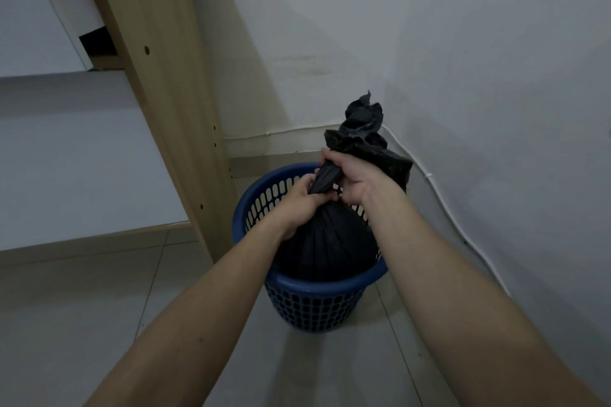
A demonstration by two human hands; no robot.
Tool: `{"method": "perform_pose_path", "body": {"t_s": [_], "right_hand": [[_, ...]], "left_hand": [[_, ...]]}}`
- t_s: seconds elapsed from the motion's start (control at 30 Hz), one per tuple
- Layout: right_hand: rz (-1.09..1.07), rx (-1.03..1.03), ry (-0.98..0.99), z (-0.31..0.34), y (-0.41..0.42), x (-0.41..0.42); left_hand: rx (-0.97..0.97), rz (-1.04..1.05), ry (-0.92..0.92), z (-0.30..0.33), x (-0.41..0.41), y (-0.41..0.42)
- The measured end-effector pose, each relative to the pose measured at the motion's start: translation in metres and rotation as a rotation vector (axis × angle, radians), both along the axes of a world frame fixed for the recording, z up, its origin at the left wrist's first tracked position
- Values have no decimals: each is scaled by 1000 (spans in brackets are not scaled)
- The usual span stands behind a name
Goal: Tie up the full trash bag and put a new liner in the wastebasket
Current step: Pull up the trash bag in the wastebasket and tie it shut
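Trash bag: the black trash bag (pixel 325 238) is sitting inside the blue wastebasket (pixel 314 304), its full body bulging to the rim at the basket's 6 o'clock side.
Bag neck: it is being gathered into a tight rope rising toward 12 o'clock, with the loose crumpled mouth flaring above the hands toward 1 o'clock.
Why held this way: squeezing the neck low is probably keeping the contents shut in, while the free length above is being saved for a knot.
Left hand: the left hand (pixel 299 200) is coming in from 7 o'clock, its fingers curling round the base of the neck just above the bulge, clamping on the plastic.
Right hand: the right hand (pixel 350 180) is reaching in from 5 o'clock and sitting higher, its fingers wrapping tightly round the twisted neck just below the flare.
Arms: both bare forearms are stretching forward and converging over the basket; the hands are nearly touching.
Stage: the bag is looking bunched but not yet knotted, and no new liner is showing in view.
Surroundings: a wooden furniture leg (pixel 158 82) is standing at 10 o'clock of the basket, a white cable (pixel 443 205) is running along the wall at 3 o'clock, and the tiled floor (pixel 99 301) is lying below.
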State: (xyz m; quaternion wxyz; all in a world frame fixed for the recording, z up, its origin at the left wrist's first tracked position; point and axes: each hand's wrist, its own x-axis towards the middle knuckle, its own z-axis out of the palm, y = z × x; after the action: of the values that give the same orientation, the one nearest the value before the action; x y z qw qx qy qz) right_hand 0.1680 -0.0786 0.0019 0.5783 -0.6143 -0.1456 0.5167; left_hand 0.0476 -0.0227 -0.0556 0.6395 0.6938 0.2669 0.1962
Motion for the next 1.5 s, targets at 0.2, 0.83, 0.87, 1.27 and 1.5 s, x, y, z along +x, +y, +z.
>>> {"method": "perform_pose_path", "body": {"t_s": [0.2,0.83,0.87,1.27,1.5], "right_hand": [[-98,-28,52,-1,-3,7],[960,-435,-1707,11,-14,11],[908,-361,-1698,2,-18,11],[754,-263,-842,17,-32,32],[633,-302,-731,11,-25,31]], "left_hand": [[56,-170,90,5,-3,2],[40,-53,198,14,-16,-2],[45,-63,183,13,-19,-2],[319,-143,69,-3,-21,7],[784,20,149,-9,-17,9]]}}
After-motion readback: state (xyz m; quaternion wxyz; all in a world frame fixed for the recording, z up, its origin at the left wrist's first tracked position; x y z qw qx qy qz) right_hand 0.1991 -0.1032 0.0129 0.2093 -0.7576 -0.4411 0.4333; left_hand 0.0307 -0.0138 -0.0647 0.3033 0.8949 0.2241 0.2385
